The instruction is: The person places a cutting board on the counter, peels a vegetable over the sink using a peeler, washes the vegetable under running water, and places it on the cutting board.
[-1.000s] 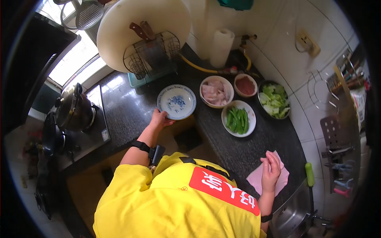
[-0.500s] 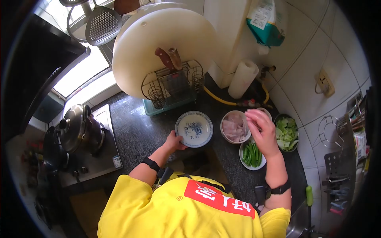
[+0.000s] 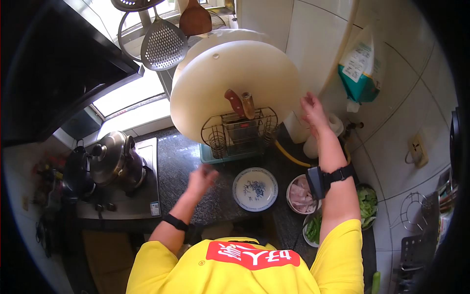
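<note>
My left hand point(image 3: 201, 180) hovers over the dark counter, left of a blue-and-white patterned plate point(image 3: 254, 189) and apart from it. Its fingers are loosely bent and slightly blurred, with nothing visible in them. Raised at the right edge of a large round cutting board point(image 3: 235, 73), my right hand point(image 3: 314, 111) has loosely curled fingers and no visible object; contact with the board is unclear. In front of the board, a wire rack point(image 3: 240, 134) holds a red-handled knife point(image 3: 234, 102) and another with a wooden handle point(image 3: 248, 106).
A bowl of sliced pale meat point(image 3: 301, 195), green peppers point(image 3: 313, 229) and leafy greens point(image 3: 367, 203) sit at the right, partly behind my forearm. A lidded pot point(image 3: 115, 159) stands on the stove. A paper roll point(image 3: 310, 147) and yellow hose point(image 3: 291, 156) are behind the bowls.
My left hand has let go of the plate and drawn away to the left. My right hand has moved from above the bowls up beside the cutting board. The view has shifted.
</note>
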Demonstrator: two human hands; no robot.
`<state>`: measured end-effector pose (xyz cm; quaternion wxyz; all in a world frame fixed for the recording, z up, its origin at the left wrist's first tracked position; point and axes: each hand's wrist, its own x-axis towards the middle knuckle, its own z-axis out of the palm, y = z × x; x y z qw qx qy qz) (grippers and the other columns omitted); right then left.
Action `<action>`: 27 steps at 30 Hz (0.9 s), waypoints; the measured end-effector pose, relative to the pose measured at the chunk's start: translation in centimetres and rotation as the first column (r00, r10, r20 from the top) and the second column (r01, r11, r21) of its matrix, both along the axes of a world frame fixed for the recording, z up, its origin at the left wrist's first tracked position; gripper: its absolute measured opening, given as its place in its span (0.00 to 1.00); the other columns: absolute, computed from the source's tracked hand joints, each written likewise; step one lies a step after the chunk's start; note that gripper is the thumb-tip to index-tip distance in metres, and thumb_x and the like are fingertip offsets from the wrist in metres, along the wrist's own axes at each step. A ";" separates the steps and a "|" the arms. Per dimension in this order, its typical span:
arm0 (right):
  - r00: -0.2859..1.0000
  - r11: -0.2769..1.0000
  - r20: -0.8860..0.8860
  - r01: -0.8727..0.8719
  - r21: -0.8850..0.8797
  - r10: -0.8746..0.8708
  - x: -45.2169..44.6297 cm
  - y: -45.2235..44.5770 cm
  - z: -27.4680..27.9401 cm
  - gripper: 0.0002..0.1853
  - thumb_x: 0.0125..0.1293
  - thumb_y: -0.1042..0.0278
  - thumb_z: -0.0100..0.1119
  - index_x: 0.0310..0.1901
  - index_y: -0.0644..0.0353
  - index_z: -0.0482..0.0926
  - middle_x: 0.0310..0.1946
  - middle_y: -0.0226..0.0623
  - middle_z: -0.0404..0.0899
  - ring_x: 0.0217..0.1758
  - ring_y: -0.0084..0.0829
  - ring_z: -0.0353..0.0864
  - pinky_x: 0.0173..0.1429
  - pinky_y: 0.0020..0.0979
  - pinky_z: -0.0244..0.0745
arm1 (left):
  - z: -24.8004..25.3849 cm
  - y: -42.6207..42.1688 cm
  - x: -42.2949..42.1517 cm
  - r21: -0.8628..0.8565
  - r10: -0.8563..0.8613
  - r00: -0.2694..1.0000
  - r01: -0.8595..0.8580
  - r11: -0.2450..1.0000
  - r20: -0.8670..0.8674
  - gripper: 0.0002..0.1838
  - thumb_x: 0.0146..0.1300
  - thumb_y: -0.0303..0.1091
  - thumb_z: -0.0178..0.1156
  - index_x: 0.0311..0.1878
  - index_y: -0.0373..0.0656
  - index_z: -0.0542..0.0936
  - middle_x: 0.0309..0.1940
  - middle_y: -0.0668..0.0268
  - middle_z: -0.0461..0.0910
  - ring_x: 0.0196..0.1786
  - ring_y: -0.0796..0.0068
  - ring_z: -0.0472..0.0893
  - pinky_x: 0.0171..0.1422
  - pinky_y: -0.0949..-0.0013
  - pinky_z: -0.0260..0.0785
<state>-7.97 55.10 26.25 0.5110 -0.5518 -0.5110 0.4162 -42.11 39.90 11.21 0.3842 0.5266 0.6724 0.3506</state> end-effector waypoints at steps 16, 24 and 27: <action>1.000 1.000 0.007 0.007 -0.007 -0.007 -1.5 6.8 -2.4 0.37 0.61 0.49 0.56 0.64 0.65 0.53 0.61 0.45 0.61 0.63 0.34 0.61 0.63 0.32 0.56 | 3.7 10.3 -8.0 0.219 0.105 0.991 -0.122 0.968 0.085 0.14 0.56 0.26 0.58 0.47 0.40 0.72 0.33 0.62 0.80 0.29 0.76 0.80 0.35 0.73 0.71; 0.997 0.995 -0.081 0.010 0.094 -0.003 -0.9 9.1 -2.6 0.32 0.59 0.41 0.53 0.58 0.52 0.60 0.59 0.40 0.61 0.63 0.42 0.57 0.56 0.58 0.56 | 3.8 11.3 -9.8 0.450 0.101 0.994 -0.112 0.886 0.048 0.11 0.56 0.23 0.57 0.44 0.37 0.74 0.29 0.65 0.80 0.31 0.78 0.79 0.36 0.73 0.72; 0.995 0.991 -0.092 -0.016 0.135 0.029 -1.2 7.6 2.0 0.30 0.59 0.42 0.54 0.54 0.54 0.63 0.54 0.39 0.64 0.59 0.39 0.61 0.53 0.55 0.63 | 7.5 11.6 -10.3 0.508 -0.025 0.980 -0.081 0.858 0.198 0.11 0.57 0.21 0.55 0.45 0.36 0.73 0.31 0.66 0.79 0.31 0.77 0.79 0.38 0.75 0.72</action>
